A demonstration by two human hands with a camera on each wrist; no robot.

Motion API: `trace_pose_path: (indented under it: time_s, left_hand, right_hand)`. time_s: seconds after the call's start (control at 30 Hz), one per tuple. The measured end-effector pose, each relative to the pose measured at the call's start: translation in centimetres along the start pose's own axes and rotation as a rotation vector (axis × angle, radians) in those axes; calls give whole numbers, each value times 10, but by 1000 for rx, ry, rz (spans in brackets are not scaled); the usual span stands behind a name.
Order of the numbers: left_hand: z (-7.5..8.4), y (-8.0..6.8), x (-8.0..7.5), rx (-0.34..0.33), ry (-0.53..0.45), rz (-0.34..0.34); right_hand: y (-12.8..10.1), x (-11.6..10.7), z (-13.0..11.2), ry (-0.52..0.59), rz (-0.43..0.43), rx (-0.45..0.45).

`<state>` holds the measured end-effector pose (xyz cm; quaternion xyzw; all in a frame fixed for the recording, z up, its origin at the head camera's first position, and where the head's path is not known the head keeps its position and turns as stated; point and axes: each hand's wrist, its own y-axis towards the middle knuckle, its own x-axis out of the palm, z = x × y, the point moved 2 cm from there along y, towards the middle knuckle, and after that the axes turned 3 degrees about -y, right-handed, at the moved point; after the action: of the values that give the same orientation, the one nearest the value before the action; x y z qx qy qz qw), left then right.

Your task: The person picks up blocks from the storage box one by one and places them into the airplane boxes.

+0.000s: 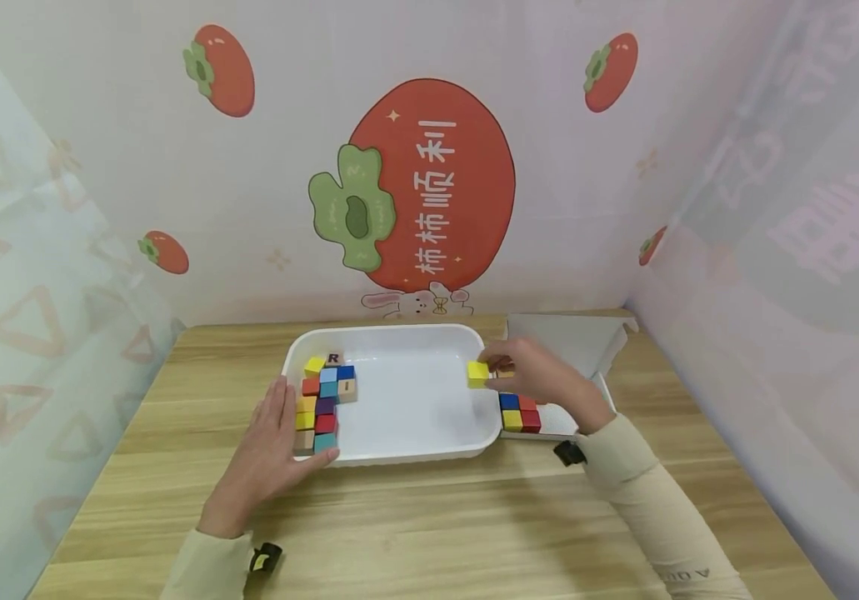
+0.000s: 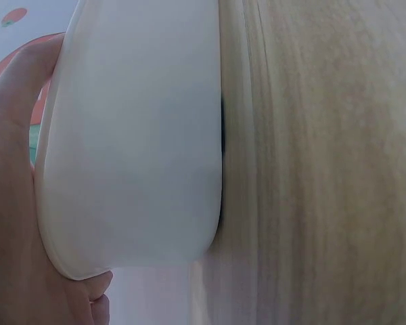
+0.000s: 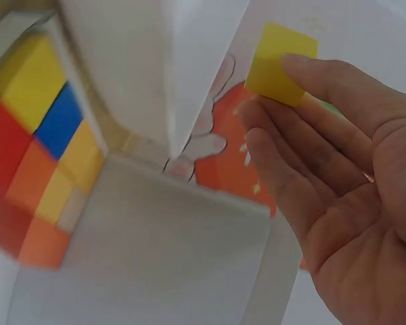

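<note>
**Yellow block pinched over the tray rim, here's what worries me**

So my right hand (image 1: 541,379) has a yellow block (image 1: 477,374) pinched at the fingertips, just right of the middle of the head view, hanging right above the right rim of the white tray (image 1: 407,450). In the right wrist view the same block (image 3: 279,64) sits at the top of the frame, and only the ends of my fingers (image 3: 304,101) are on it. That's a thin grip. My guess is that if the block clips the rim, it twists out and bounces off somewhere.

My left hand (image 1: 272,454) lies flat with the fingers straight at the lower left corner of the tray, holding nothing. The left wrist view just shows my palm (image 2: 10,203) against the tray's outer wall (image 2: 132,149), with the wooden table (image 2: 325,169) filling the right side of the frame. If I lean too hard there, I reckon the tray slides on the table.

Other worry: the cluster of colored blocks (image 1: 324,400) packed in the left end of the tray, just beside my left fingers. A dropped block landing in there could knock the rows loose.

Also, the small box of blocks (image 1: 521,414) sits right under my right wrist, touching the tray's right side. My sleeve could drag across it and tip it.
</note>
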<state>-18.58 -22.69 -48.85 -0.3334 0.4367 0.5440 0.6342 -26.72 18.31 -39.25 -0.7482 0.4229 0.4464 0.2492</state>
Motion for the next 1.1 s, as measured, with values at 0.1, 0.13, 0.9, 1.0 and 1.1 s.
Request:
trace_pose_path:
  time_s: [0.1,0.13,0.9,1.0,1.1]
  left_hand:
    - [0,0,0,0,1,2]
    - [0,0,0,0,-1,2]
    - [0,-1,-2,7,6,12]
    - [-1,-1,0,3,1,4]
    - [-1,0,1,-4,-6,-5]
  right_hand:
    - [-18,-5,16,30,24,0]
    - [-23,-7,21,39,32,-2]
    - [-77,15,110,29,63,157]
    - [-76,23,115,21,81,154]
    - [-74,30,119,18,100,137]
